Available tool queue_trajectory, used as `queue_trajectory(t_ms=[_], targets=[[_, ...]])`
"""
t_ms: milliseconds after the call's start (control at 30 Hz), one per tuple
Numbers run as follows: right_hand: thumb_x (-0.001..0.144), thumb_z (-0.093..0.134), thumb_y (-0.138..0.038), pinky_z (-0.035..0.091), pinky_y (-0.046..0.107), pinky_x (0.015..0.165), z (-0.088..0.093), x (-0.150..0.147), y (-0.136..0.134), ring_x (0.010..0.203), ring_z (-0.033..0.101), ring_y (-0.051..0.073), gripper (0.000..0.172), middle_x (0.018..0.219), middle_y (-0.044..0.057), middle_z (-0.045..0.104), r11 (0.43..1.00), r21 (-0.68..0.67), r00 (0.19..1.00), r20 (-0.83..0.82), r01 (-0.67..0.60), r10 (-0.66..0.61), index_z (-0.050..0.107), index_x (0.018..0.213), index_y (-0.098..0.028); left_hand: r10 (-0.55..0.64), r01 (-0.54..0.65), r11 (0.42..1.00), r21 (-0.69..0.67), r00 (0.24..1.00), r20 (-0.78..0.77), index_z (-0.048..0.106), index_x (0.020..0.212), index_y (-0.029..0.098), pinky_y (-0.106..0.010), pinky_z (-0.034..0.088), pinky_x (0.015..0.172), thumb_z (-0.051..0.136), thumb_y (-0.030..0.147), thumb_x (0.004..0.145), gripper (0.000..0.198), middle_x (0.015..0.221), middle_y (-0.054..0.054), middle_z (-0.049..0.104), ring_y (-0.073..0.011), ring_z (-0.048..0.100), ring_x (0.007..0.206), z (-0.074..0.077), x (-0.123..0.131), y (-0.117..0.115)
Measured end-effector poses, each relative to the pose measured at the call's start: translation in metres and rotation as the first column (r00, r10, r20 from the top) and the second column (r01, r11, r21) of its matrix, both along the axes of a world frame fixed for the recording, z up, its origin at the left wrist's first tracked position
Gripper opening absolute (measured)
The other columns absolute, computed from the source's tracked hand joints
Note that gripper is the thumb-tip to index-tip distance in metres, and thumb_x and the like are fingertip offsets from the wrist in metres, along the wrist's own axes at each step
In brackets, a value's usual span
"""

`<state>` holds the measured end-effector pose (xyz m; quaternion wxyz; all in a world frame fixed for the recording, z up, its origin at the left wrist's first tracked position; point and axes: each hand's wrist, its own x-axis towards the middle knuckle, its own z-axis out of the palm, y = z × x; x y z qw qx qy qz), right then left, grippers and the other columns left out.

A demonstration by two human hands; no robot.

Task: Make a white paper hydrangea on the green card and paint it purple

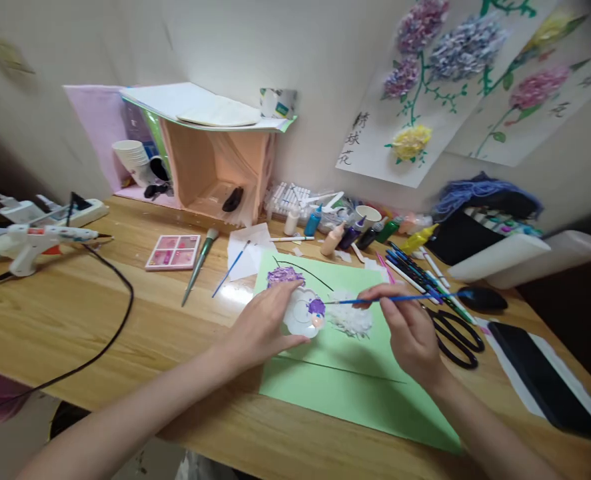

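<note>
My left hand (268, 320) grips the edge of a small white paint palette (298, 327), thumb near the front rim and fingers at the back. Purple paint and a peach dab with a bit of blue lie in its wells. In my right hand (410, 333) is a thin blue paintbrush (375, 300), its tip at the purple paint. Beneath both hands spreads a green sheet of paper (325, 403) with thin dark lines. On the sheet, a textured purple clump (284, 275) sits behind the palette, and a fluffy white clump (352, 317) lies to its right.
Black-handled scissors (458, 337) and a phone (545, 377) lie to the right. Behind the sheet stand several paint bottles (332, 240) beside pens (415, 273). At left are a glue gun (35, 243) with its black cord, a pink palette (173, 253) and a large brush (200, 263).
</note>
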<state>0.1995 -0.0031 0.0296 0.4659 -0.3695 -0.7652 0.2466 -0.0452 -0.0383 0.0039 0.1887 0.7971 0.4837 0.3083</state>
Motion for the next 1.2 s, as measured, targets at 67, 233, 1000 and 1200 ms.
queue_trajectory(t_ms=[67,233,1000,1200], targets=[[0.097,0.041,-0.024,0.052,0.033,0.069,-0.014,0.017,-0.014,0.078,0.063,0.020,0.021,0.085,0.005,0.064,0.998,0.059,0.998,0.050,0.030,-0.033,0.062,0.094,-0.023,-0.019,0.019,1.000,0.013,1.000,0.007,0.033,0.138,0.019,-0.048,0.048,0.102,0.077,0.038,0.071,0.082,0.135,-0.017,0.055,-0.0310,0.054,0.125,-0.010,0.019,0.003],[0.095,0.039,-0.017,0.050,0.035,0.070,-0.034,0.033,-0.030,0.078,0.061,0.020,0.020,0.081,0.005,0.063,0.995,0.088,0.999,0.015,0.048,-0.049,0.058,0.095,-0.023,-0.048,0.047,0.997,0.055,0.999,0.008,0.032,0.137,0.019,-0.045,0.050,0.099,0.073,0.038,0.075,0.076,0.132,-0.015,0.056,-0.0286,0.057,0.121,-0.031,0.034,-0.002],[0.086,0.043,-0.007,0.049,0.031,0.063,-0.028,0.029,-0.031,0.070,0.058,0.018,0.019,0.075,0.004,0.062,0.982,0.078,0.961,0.231,-0.171,0.149,0.055,0.091,-0.021,-0.110,0.110,0.993,0.030,0.994,-0.023,0.033,0.136,0.019,-0.040,0.050,0.101,0.072,0.036,0.078,0.073,0.128,-0.013,0.058,-0.0253,0.057,0.120,-0.039,0.039,-0.011],[0.087,0.044,-0.008,0.049,0.031,0.066,-0.029,0.030,-0.030,0.073,0.059,0.018,0.018,0.079,0.005,0.064,0.982,0.083,0.960,0.240,-0.169,0.144,0.055,0.094,-0.020,-0.117,0.118,0.993,0.029,0.993,-0.030,0.033,0.136,0.018,-0.038,0.049,0.102,0.072,0.035,0.078,0.073,0.128,-0.012,0.057,-0.0242,0.056,0.120,-0.039,0.039,-0.012]])
